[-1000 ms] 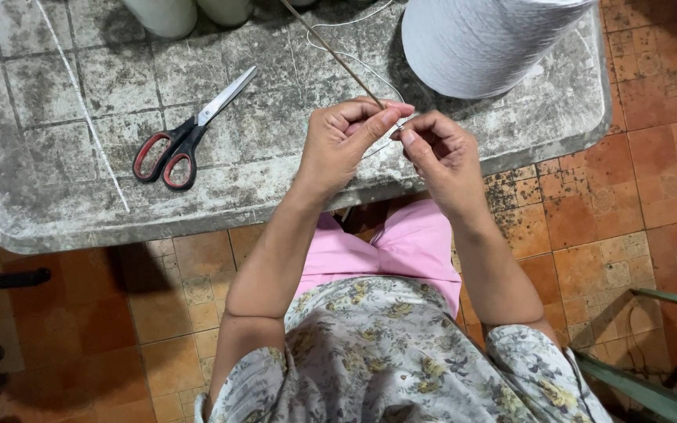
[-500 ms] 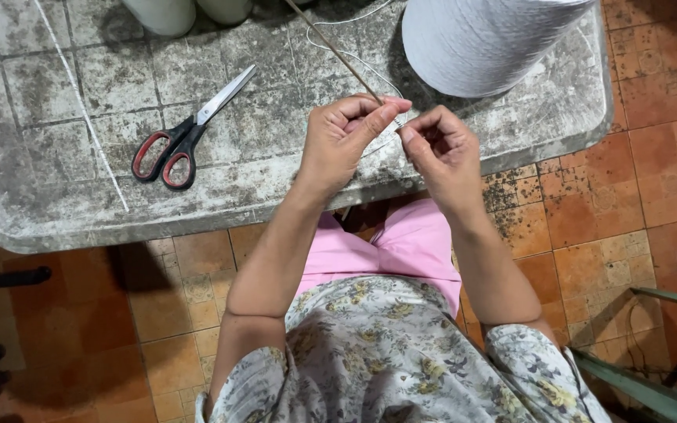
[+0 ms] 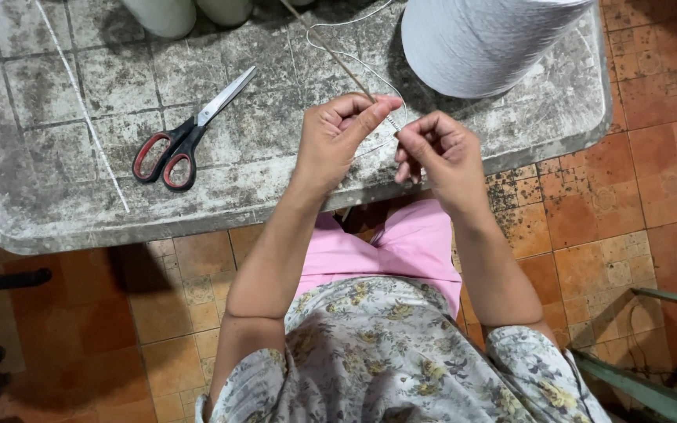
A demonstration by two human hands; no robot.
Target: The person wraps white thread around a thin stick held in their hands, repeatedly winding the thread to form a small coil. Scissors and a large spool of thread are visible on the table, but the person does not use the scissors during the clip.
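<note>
My left hand [image 3: 338,137] pinches the near end of a thin brown stick [image 3: 331,51] between thumb and fingers; the stick runs up and away over the table. My right hand [image 3: 436,153] is closed beside it, pinching a white thread [image 3: 370,74] at the stick's tip. The thread loops back over the table towards a big white cone of yarn [image 3: 487,39] at the upper right. Both hands hover over the near edge of the table, almost touching each other.
A worn grey tiled table [image 3: 56,211] carries scissors with red and black handles [image 3: 186,137], a thin white rod [image 3: 80,102] at the left and two pale cones [image 3: 186,12] at the top edge. Orange floor tiles lie below, and a green metal frame [image 3: 652,384] stands at lower right.
My hands have stayed in place; the fingers have shifted slightly on the stick's tip and the thread. Scissors and yarn cone have not moved.
</note>
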